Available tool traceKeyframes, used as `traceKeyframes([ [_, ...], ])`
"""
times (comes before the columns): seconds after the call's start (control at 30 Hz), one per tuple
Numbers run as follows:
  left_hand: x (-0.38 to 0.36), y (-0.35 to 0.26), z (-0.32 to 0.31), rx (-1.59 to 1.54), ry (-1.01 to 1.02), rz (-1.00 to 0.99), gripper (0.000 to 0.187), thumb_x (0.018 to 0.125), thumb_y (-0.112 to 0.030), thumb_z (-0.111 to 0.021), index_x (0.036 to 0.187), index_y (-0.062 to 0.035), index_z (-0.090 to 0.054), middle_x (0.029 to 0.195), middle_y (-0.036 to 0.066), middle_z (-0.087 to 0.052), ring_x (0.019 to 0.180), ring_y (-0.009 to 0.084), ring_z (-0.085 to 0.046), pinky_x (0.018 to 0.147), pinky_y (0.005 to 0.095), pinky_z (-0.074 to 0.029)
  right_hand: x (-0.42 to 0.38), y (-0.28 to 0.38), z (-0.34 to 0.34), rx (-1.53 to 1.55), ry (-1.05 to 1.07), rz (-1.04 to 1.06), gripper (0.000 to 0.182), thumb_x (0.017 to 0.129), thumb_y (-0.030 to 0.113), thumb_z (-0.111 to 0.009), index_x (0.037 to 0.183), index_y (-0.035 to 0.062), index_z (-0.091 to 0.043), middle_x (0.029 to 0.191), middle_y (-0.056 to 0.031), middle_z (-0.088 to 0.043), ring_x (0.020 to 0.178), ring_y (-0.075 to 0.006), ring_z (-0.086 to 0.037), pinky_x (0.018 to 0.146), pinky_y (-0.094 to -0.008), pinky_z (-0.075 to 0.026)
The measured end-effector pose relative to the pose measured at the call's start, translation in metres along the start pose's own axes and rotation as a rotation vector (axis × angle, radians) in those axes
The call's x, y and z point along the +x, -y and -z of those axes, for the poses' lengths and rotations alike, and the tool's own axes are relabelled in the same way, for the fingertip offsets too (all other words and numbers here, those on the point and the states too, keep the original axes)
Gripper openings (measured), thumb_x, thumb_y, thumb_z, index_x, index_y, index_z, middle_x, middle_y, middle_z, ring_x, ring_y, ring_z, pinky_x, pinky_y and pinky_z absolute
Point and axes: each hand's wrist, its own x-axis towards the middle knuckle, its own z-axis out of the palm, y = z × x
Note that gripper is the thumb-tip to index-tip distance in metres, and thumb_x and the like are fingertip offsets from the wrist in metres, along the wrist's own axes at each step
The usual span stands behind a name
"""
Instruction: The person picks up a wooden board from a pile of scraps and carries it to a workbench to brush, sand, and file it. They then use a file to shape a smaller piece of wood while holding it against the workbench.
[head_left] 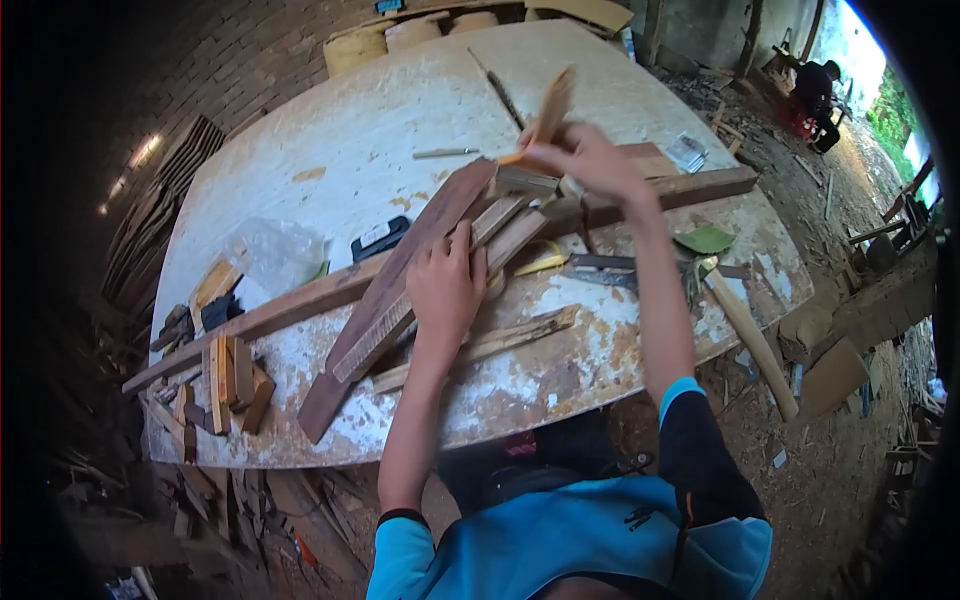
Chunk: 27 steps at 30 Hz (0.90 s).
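My left hand (447, 290) presses down on a rough-sawn wooden strip (372, 340), its fingers curled over the edge. Under that strip runs a dark reddish-brown board (435, 215), lying slanted on the table. My right hand (592, 165), smeared by motion, grips a flat tan wooden piece (553, 103) that points up and away. A small orange bit (512, 158) shows by its fingertips; I cannot make out what it is. Just below sits a short wooden block (527, 181) at the upper ends of the strips. A long beam (300, 300) crosses beneath the boards.
The worn white table (370, 130) carries a plastic bag (275, 255), a black clamp-like tool (381, 240), wood offcuts (232, 372) and a hammer-like tool with a wooden handle (752, 335). A thin blade (446, 153) lies farther back. Another person (815, 100) sits far right.
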Motion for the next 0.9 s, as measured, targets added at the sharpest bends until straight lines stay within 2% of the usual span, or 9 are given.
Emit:
traceKeyframes([
  [0.17,-0.001,0.010,0.016,-0.063,0.111,0.168,0.035,0.080,-0.028,-0.062,0.112,-0.0127,-0.060,0.087,0.013,-0.065,0.074,0.0346,-0.063,0.063,0.0430,-0.049,-0.026,0.044,0.015,0.011,-0.010,-0.026,0.025,0.089,0.025,-0.058,0.088,0.0001,-0.059,0.076,-0.0011,-0.057,0.067,-0.0087,-0.052,0.060,-0.0259,-0.044],
  [0.27,-0.001,0.025,0.031,-0.126,0.042,0.194,0.031,0.082,-0.029,-0.061,0.107,-0.0110,-0.061,0.085,0.013,-0.066,0.072,0.0332,-0.063,0.061,0.0421,-0.049,-0.080,0.060,-0.003,-0.374,0.333,-0.236,0.019,0.079,0.018,-0.057,0.088,0.0008,-0.057,0.075,-0.0103,-0.061,0.073,-0.0181,-0.060,0.067,-0.0317,-0.047],
  [0.33,-0.001,0.034,0.042,-0.113,-0.028,0.215,0.030,0.082,-0.028,-0.062,0.106,-0.0114,-0.062,0.084,0.013,-0.066,0.071,0.0325,-0.063,0.061,0.0405,-0.049,-0.116,0.039,-0.031,-0.686,0.449,0.018,0.030,0.071,0.025,-0.064,0.088,0.0013,-0.058,0.089,-0.0126,-0.060,0.074,-0.0288,-0.059,0.068,-0.0400,-0.048],
  [0.43,-0.008,0.035,0.068,-0.220,-0.274,0.181,0.029,0.080,-0.023,-0.066,0.105,-0.0085,-0.064,0.082,0.014,-0.066,0.070,0.0327,-0.063,0.062,0.0385,-0.048,-0.140,0.031,-0.047,-0.702,0.264,0.167,0.035,0.071,0.030,-0.066,0.090,0.0013,-0.057,0.097,-0.0114,-0.060,0.082,-0.0282,-0.059,0.073,-0.0409,-0.048],
  [0.47,-0.015,0.031,0.085,-0.256,-0.299,0.157,0.029,0.076,-0.016,-0.070,0.103,-0.0044,-0.065,0.081,0.014,-0.066,0.069,0.0306,-0.063,0.062,0.0366,-0.048,-0.143,0.032,-0.044,-0.751,0.233,0.119,0.036,0.073,0.031,-0.067,0.090,0.0010,-0.057,0.100,-0.0134,-0.060,0.090,-0.0257,-0.059,0.077,-0.0384,-0.047],
  [0.57,-0.061,0.007,0.124,-0.492,-0.202,0.249,0.030,0.075,-0.012,-0.071,0.103,-0.0046,-0.067,0.088,0.017,-0.067,0.077,0.0292,-0.065,0.070,0.0348,-0.049,-0.128,0.036,-0.019,-0.584,0.234,-0.596,0.033,0.075,0.027,-0.067,0.093,0.0003,-0.057,0.100,-0.0155,-0.060,0.093,-0.0245,-0.059,0.077,-0.0364,-0.047],
  [0.63,-0.096,-0.004,0.136,-0.482,-0.052,0.061,0.031,0.070,-0.010,-0.072,0.100,-0.0058,-0.068,0.088,0.013,-0.068,0.076,0.0261,-0.065,0.068,0.0332,-0.049,-0.135,0.007,0.001,-0.560,-0.050,-0.331,0.034,0.078,0.026,-0.067,0.097,-0.0002,-0.058,0.094,-0.0162,-0.062,0.086,-0.0254,-0.060,0.074,-0.0361,-0.047],
  [0.7,-0.109,-0.018,0.132,-0.430,-0.006,-0.222,0.034,0.066,-0.010,-0.073,0.099,-0.0074,-0.067,0.089,0.007,-0.067,0.078,0.0225,-0.064,0.066,0.0324,-0.049,-0.128,-0.011,0.012,-0.586,-0.087,-0.363,0.041,0.076,0.027,-0.067,0.106,0.0009,-0.056,0.084,-0.0195,-0.063,0.077,-0.0348,-0.062,0.068,-0.0416,-0.047],
  [0.9,-0.141,-0.048,0.075,-0.340,0.019,-0.292,0.030,0.068,-0.013,-0.070,0.098,-0.0108,-0.065,0.087,0.001,-0.064,0.079,0.0188,-0.062,0.065,0.0306,-0.046,-0.108,-0.005,0.014,-0.769,-0.095,0.013,0.040,0.076,0.019,-0.066,0.109,0.0004,-0.056,0.107,-0.0194,-0.055,0.104,-0.0333,-0.052,0.089,-0.0404,-0.040],
])
